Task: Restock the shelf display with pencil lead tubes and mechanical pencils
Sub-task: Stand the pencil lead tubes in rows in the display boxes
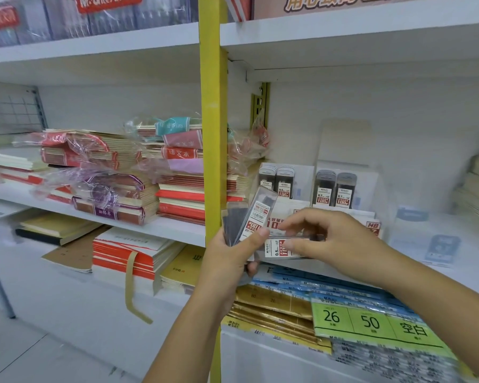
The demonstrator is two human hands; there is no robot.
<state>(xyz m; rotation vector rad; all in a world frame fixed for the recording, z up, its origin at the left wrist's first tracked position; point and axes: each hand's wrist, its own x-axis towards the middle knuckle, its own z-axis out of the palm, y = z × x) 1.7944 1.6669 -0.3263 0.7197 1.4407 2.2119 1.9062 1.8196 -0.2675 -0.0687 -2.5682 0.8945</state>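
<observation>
Grips fanned tubes (257, 214) in left hand (231, 254); pinches one level tube (274, 248), seemingly touching them, with right hand (335, 239).

A yellow upright post (213, 134) divided white shelves (343, 34). Plastic-wrapped stacks of exercise books (105, 172) lay to its left, with a wire grid panel (11, 106) beyond them. Lower right, a green card (371, 323) printed 26 and 50 lay just beside gold packs (274, 305).

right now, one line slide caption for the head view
Left hand grips a fan of clear plastic pencil lead tubes; right hand pinches one red-labelled tube in front of the white display box.
</observation>
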